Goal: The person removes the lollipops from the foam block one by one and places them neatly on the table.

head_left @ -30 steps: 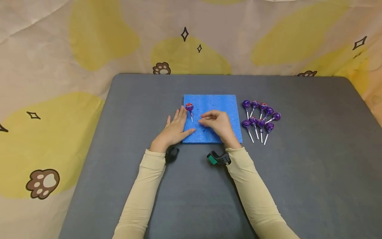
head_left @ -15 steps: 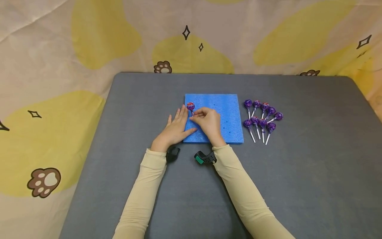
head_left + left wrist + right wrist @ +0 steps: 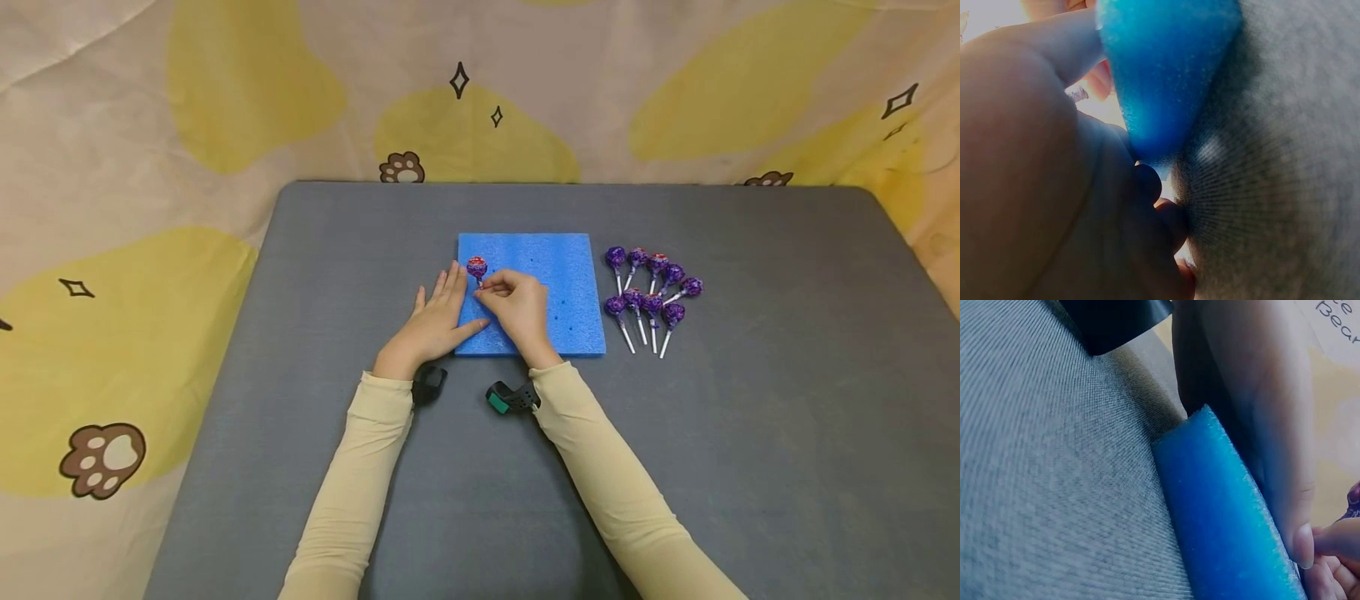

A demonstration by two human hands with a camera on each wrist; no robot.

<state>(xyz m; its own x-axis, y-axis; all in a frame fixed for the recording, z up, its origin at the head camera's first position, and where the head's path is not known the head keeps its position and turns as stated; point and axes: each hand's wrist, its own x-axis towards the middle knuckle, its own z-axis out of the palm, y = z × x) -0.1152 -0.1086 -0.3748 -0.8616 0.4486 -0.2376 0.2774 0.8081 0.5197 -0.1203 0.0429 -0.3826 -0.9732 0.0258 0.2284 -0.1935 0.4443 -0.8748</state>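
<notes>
A blue foam block [image 3: 573,275] dotted with small dark holes lies on the grey table. One lollipop [image 3: 476,267] in a purple and red wrapper stands at its upper left, head up. Thumb and fingertips of my right hand [image 3: 519,310] pinch this lollipop just below its head, covering most of the stick. Straight-fingered, my left hand [image 3: 431,329] rests along the block's left side, its thumb lying over the near left corner. In the left wrist view the foam block [image 3: 1166,69] sits between thumb and fingers. The stick's lower end is hidden.
Several purple-wrapped lollipops [image 3: 652,304] lie in two rough rows on the table [image 3: 757,400], right of the block. A patterned cloth [image 3: 525,50] hangs behind the table's far edge.
My right hand has come left across the block and now pinches the standing lollipop, after first being apart from it with bent fingers. My left hand keeps its place.
</notes>
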